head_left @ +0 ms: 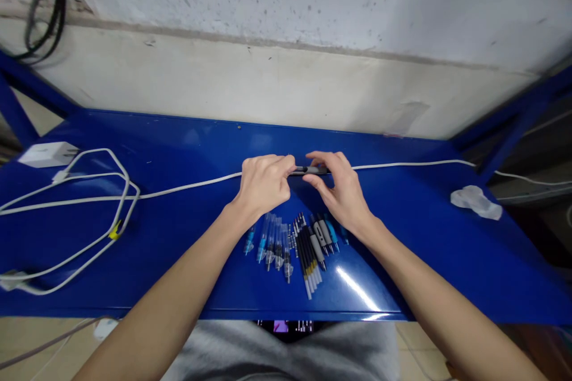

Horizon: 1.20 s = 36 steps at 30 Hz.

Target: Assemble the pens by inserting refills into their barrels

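A pen with a grey grip [308, 171] lies level between my two hands above the blue shelf. My left hand [267, 181] is closed around its left end, hiding most of that half. The thumb and fingers of my right hand [337, 184] surround the grey part at the other end. Below the hands, clear pen barrels with tips [277, 244] lie in a row. Beside them are several dark ink refills [308, 256] with white ends. Grey and blue pen grip pieces [320, 232] lie to their right, near my right wrist.
A white cable [192, 186] crosses the blue shelf [187, 274] behind the hands and loops at left, near a white power adapter [49, 155]. Crumpled clear plastic [476, 201] lies at right. A stained wall [268, 77] stands behind. A phone screen [286, 326] shows below the front edge.
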Tool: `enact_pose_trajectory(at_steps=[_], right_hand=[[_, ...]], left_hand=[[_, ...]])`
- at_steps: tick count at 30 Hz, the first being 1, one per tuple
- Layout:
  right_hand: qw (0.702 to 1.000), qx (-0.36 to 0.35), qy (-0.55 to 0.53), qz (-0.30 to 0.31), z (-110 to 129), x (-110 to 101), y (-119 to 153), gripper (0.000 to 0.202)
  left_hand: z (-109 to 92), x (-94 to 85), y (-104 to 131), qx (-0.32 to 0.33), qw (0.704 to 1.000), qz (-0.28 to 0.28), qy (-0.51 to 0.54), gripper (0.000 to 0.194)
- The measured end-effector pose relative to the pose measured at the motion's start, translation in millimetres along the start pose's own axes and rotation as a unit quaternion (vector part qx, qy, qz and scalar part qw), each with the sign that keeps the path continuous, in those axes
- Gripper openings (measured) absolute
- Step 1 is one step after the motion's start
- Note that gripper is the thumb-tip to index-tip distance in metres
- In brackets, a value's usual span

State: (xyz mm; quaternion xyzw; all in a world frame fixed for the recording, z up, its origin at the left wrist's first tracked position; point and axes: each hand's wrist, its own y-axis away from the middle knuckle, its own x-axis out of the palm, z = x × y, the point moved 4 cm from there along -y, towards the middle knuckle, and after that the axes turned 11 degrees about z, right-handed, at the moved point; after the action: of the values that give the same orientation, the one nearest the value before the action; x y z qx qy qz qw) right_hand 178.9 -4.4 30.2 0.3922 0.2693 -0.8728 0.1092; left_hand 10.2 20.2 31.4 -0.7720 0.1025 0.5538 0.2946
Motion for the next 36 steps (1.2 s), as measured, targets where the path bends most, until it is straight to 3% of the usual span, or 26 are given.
enact_pose_trajectory(at_steps=[2,7,12,18,24,30,36], right_hand=[[1.000,0.002,-0.002,0.013,-1,1,0,0.023],[0.999,-0.032,-0.003,-0.039,4,-2,0,0.013],[1.000,-0.011,0.026,-0.005,6,1,0,0.018],[0.999,-0.036,0.023,-0.028,6,-1,1,0.013],[0.999,-0.016,0.034,0.015,2,4,-1,0.019],[0.998,-0.030,0.049,-0.038,0,-2,1,0.008],[0.997,-0.016,0.049,-0.065,-4,-9,1,0.017]], left_hand=[[0,0.2,0,0.006,1.000,-0.002,0.001,0.019],[0,0.6,1,0.011,1.000,-0.012,0.013,0.019],[-2,0.5,2,0.026,0.999,-0.013,0.017,0.019],[-1,1.2,0,0.012,1.000,0.001,0.014,0.019],[-2,2.6,-1,0.000,1.000,0.026,0.007,0.019],[0,1.2,-1,-0.011,1.000,0.023,0.014,0.018],[2,2.3,-1,-0.013,0.999,0.016,0.029,0.019]])
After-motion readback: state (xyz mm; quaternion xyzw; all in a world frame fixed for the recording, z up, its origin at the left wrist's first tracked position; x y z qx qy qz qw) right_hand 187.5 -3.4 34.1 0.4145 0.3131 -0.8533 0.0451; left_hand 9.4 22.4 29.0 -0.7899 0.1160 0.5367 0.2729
